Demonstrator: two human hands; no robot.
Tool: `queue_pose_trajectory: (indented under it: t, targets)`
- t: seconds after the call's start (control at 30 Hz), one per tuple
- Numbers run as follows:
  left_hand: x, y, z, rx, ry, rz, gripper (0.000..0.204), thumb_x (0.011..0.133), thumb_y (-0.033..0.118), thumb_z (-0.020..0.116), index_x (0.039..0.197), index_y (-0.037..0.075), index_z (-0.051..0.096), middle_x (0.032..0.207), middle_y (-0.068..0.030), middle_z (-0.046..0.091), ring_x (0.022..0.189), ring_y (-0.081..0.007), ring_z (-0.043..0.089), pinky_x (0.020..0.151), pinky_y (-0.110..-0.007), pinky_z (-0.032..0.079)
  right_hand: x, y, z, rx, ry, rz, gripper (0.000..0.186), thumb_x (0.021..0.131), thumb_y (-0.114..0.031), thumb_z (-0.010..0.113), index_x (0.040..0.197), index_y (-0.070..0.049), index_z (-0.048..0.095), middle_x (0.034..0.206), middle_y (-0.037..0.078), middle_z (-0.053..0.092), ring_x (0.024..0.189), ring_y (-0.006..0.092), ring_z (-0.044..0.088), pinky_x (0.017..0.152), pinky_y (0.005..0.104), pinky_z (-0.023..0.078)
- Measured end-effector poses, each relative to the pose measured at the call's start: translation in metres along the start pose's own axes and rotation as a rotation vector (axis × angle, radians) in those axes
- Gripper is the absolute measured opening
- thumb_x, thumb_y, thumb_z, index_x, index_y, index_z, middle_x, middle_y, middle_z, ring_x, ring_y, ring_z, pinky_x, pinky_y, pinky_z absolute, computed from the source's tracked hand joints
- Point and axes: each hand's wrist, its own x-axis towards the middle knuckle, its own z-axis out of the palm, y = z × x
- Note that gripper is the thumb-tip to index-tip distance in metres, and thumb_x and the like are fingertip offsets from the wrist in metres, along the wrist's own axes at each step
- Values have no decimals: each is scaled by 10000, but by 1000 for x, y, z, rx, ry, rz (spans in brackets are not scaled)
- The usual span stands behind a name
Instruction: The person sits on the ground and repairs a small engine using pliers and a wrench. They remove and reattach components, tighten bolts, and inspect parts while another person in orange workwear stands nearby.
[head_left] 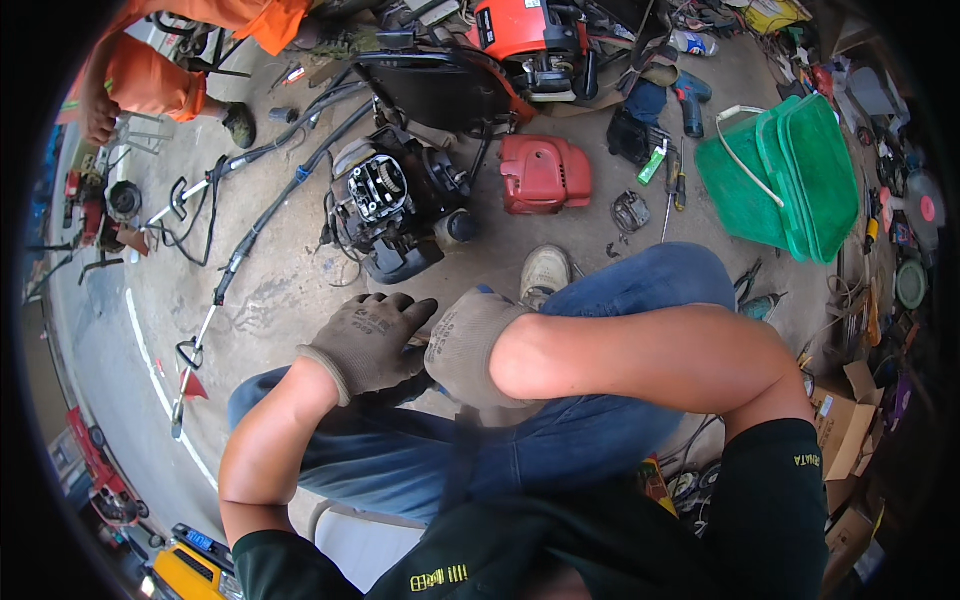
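My left hand [368, 342], in a grey-brown work glove, is held over my lap with its back up and its fingers bent down. Close beside it is my right hand [472, 348], gloved alike and closed, its fingers turned away from view. Something dark shows under and between the hands; its kind is hidden. Ahead of them on the ground sits a small engine [385, 205] with its black body and a bare metal opening with a gear-like part exposed. A red plastic engine cover [545, 174] lies to its right, apart from both hands.
A green bucket [785, 180] lies tipped at right, near a cordless drill [691, 100], screwdrivers [680, 190] and a round metal part [630, 212]. Long trimmer poles [235, 262] stretch across the left. A person in orange trousers [160, 78] is at far left; an orange-red machine [525, 40] stands behind.
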Motion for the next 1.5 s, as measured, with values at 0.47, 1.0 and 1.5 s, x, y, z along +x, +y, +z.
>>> queue_pose_trajectory:
  t: [0.47,1.0,1.5]
  targets:
    - [-1,0,-3,-23,-7,18,558,876,386,628,1345,91,558,1134,-174,665,1050,-366,663,896,-478,504,10,3,11,-46,63,39,245,848,-241,638,942,-53,765,890,107,758,853,278,737,646,437,539]
    - [-1,6,-11,-56,-117,-49,726,759,282,698,1441,131,500,1226,-160,640,1102,-370,625,965,-468,486,13,4,15,-12,74,44,303,893,-319,621,954,-58,765,887,123,756,844,283,740,679,443,554]
    - [-1,6,-9,-40,-127,-50,719,770,291,690,1443,127,498,1233,-162,632,1097,-373,628,966,-471,490,14,5,18,2,80,54,308,884,-329,634,948,-60,770,890,125,757,843,294,740,693,456,554]
